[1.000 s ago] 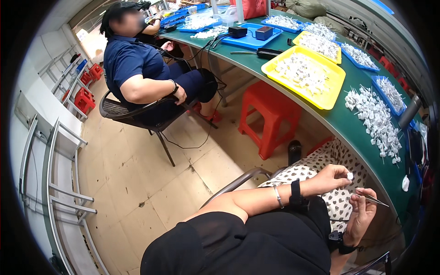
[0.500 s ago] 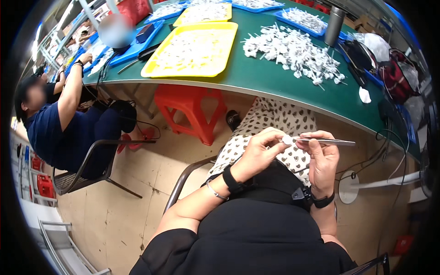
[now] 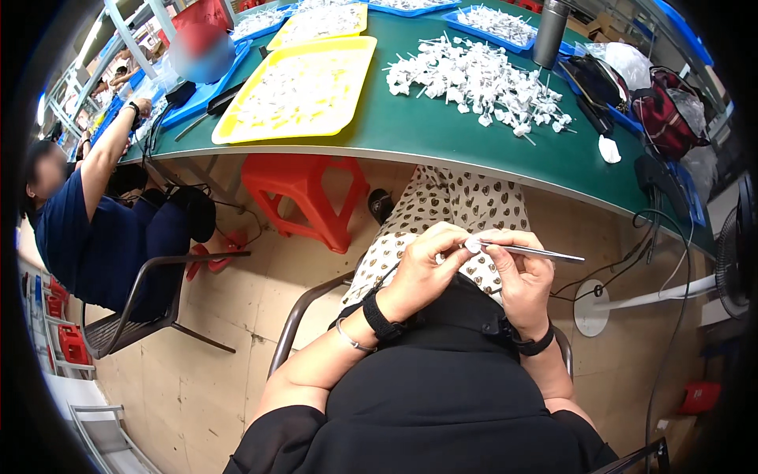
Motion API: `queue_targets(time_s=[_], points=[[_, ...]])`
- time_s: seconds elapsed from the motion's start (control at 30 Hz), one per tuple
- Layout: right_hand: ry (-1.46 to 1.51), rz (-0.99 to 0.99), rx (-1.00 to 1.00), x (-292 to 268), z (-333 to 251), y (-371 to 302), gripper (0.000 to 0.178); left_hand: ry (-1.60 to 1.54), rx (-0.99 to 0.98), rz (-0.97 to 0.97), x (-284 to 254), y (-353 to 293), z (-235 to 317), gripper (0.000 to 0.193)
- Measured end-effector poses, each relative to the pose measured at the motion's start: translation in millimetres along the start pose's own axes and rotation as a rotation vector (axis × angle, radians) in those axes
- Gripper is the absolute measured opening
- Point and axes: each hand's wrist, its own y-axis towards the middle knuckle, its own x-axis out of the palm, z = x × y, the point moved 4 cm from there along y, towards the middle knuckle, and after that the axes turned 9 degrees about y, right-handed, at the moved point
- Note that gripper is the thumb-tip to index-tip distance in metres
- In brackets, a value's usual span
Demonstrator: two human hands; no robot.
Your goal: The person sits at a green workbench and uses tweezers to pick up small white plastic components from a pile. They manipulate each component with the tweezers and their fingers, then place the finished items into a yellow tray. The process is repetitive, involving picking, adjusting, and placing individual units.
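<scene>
Above my lap, my left hand (image 3: 433,259) pinches a small white part (image 3: 474,245) between thumb and fingertips. What kind of part it is cannot be made out. My right hand (image 3: 521,278) is closed round metal tweezers (image 3: 557,255), whose back end sticks out to the right. Their tip meets the white part at my left fingertips; the fingers partly hide the contact. On the green table (image 3: 426,142) ahead lies a loose heap of small white parts with thin stems (image 3: 482,79).
Left of the heap, a yellow tray (image 3: 347,118) holds many small pale pieces. A grey metal bottle (image 3: 550,33) and bags (image 3: 667,118) stand at the right. Below are a red stool (image 3: 304,170) and a fan (image 3: 733,261) with cables. A co-worker (image 3: 99,229) sits at the left.
My right hand has come closer to my left, bringing the tweezers' tip against the white part. The whole scene has shifted left in view. The co-worker's arm has moved slightly.
</scene>
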Motion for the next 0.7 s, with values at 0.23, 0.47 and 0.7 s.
queue_targets(time_s=[0.23,0.47,0.7], points=[[-0.080,-0.012,-0.041,3.6,-2.7,0.2,0.010,0.088,0.073,0.011,-0.8,-0.3,2.0,0.019],[-0.185,-0.006,-0.124,7.3,-5.8,1.9,0.010,0.141,0.127,0.031,-0.9,-0.9,2.6,0.022],[-0.197,0.003,-0.114,7.1,-6.3,1.3,0.009,0.143,0.112,0.015,0.0,-1.5,0.6,0.022]])
